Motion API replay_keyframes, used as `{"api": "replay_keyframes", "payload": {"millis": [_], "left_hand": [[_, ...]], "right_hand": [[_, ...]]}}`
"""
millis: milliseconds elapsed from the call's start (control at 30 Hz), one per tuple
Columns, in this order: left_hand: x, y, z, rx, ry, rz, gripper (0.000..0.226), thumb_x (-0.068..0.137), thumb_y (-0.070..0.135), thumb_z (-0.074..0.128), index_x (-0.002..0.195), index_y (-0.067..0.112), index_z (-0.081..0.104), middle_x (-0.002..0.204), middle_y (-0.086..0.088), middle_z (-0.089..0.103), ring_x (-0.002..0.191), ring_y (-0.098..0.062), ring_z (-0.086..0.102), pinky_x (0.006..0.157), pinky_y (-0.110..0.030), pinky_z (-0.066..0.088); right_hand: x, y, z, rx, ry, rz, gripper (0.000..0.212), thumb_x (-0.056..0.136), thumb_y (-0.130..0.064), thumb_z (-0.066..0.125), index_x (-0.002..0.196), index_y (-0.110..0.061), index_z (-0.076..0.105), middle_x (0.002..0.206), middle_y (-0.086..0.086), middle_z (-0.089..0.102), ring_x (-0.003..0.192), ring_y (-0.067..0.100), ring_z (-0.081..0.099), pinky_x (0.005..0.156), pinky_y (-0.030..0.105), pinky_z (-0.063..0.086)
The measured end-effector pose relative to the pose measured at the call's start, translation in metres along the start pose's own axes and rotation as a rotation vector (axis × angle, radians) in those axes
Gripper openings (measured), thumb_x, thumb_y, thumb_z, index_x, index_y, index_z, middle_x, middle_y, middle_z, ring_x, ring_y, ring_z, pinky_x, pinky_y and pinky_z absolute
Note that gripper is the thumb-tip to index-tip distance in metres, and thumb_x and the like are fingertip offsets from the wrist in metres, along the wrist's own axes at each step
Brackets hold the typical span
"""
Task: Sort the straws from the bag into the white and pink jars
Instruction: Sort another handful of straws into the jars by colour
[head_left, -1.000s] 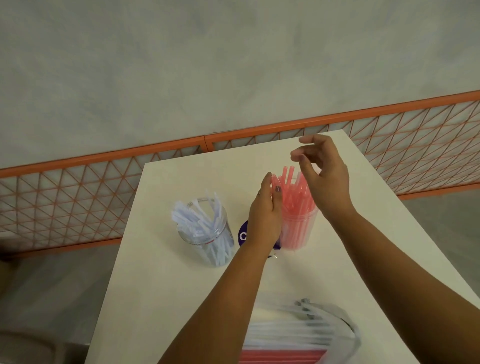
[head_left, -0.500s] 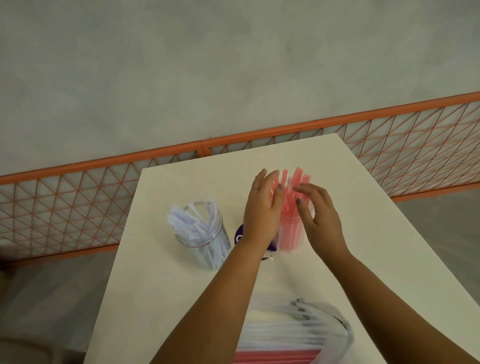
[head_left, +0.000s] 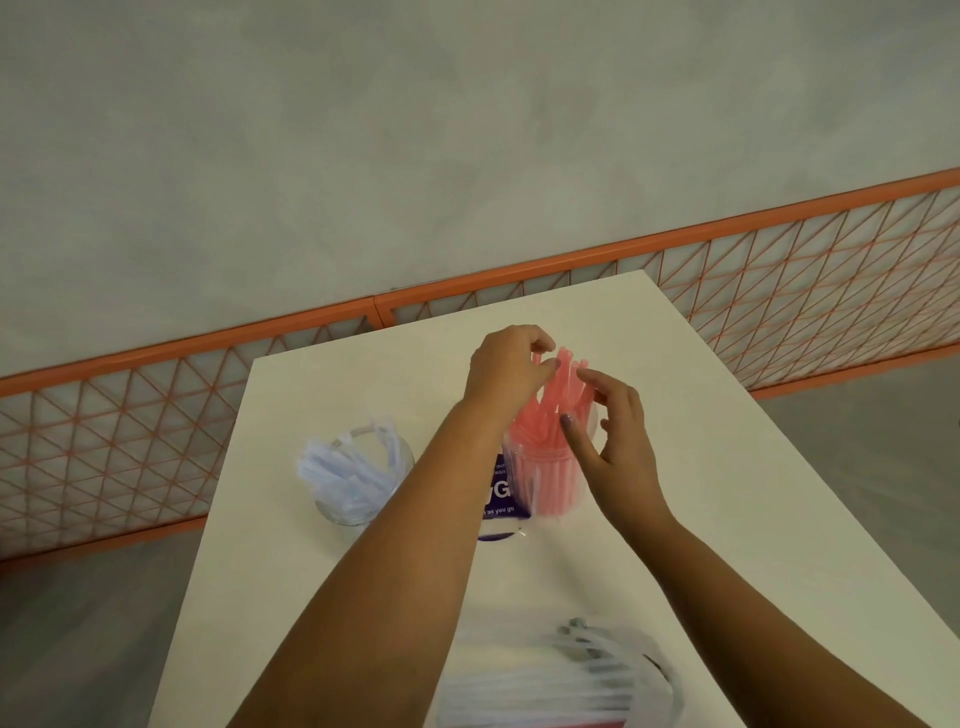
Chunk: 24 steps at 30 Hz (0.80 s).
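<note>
A: What is lying nearest the camera?

B: A clear plastic bag (head_left: 561, 675) is resting on the near end of the white surface (head_left: 291, 587), blurred, with white straws and a strip of pink ones showing through it at the bottom edge.

A: And past the bag?

B: Both forearms are reaching away over the surface toward the jar of pink straws (head_left: 550, 467). Just behind that jar's left side, a purple-and-white label or packet (head_left: 500, 491) is peeking out (its print is too partly hidden to read in full).

A: What are the hands doing?

B: The right hand (head_left: 621, 447) is hovering beside the jar's right side, its fingers (head_left: 597, 376) spread loosely and gripping nothing, the forefinger lying near the straw tops. The left hand (head_left: 506, 371) is curling over the top of the bundle, its fingers (head_left: 540, 340) bent down around the tips of the pink straws (head_left: 563, 384); whether they are actually pinching one, I cannot tell.

A: And the white ones?

B: The jar of white straws (head_left: 356, 470) is standing apart to the left, straws leaning every way. Beyond the surface's far edge, an orange lattice fence (head_left: 779, 280) is running along a grey wall (head_left: 467, 130).
</note>
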<state>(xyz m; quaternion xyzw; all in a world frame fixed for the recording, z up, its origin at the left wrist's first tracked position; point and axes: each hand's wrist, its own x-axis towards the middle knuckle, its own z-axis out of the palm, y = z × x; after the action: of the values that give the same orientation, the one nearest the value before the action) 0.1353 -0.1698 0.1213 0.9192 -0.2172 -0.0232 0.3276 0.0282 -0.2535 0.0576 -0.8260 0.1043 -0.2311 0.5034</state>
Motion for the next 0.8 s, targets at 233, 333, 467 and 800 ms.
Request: {"api": "replay_keyframes", "payload": {"millis": [233,333,467,800], "left_hand": [[0.014,0.007,0.000,0.097,-0.103,-0.017,0.022,0.089,0.023,0.059,0.104,0.010,0.070,0.105,-0.007,0.071,0.093,-0.021,0.065,0.082,-0.029,0.049],[0.013,0.007,-0.002,0.046,-0.142,-0.032,0.028,0.092,0.027,0.055,0.101,0.006,0.070,0.102,-0.012,0.071,0.092,-0.025,0.065,0.077,-0.027,0.045],[0.012,0.003,-0.011,-0.082,-0.241,-0.059,0.027,0.090,0.028,0.058,0.107,0.010,0.068,0.111,-0.007,0.068,0.102,-0.020,0.062,0.087,-0.029,0.045],[0.004,-0.006,-0.016,-0.048,-0.260,-0.029,0.040,0.081,-0.002,0.059,0.117,0.016,0.064,0.113,-0.003,0.066,0.103,-0.016,0.059,0.085,-0.025,0.048]], "right_hand": [[0.001,0.009,0.004,-0.058,-0.035,0.029,0.080,0.078,-0.032,0.073,0.143,-0.023,0.026,0.146,0.001,0.035,0.128,0.013,0.040,0.096,0.022,0.035],[0.002,0.010,0.006,-0.032,-0.065,0.067,0.086,0.078,-0.035,0.071,0.146,-0.023,0.020,0.151,0.000,0.031,0.135,0.018,0.036,0.101,0.028,0.034],[0.004,0.011,0.009,0.011,-0.085,0.099,0.090,0.079,-0.036,0.070,0.147,-0.024,0.012,0.154,0.000,0.027,0.139,0.020,0.033,0.106,0.035,0.035],[0.001,0.018,0.012,0.089,-0.088,0.161,0.087,0.078,-0.042,0.067,0.146,-0.028,0.015,0.153,-0.004,0.027,0.137,0.017,0.034,0.104,0.035,0.036]]}}
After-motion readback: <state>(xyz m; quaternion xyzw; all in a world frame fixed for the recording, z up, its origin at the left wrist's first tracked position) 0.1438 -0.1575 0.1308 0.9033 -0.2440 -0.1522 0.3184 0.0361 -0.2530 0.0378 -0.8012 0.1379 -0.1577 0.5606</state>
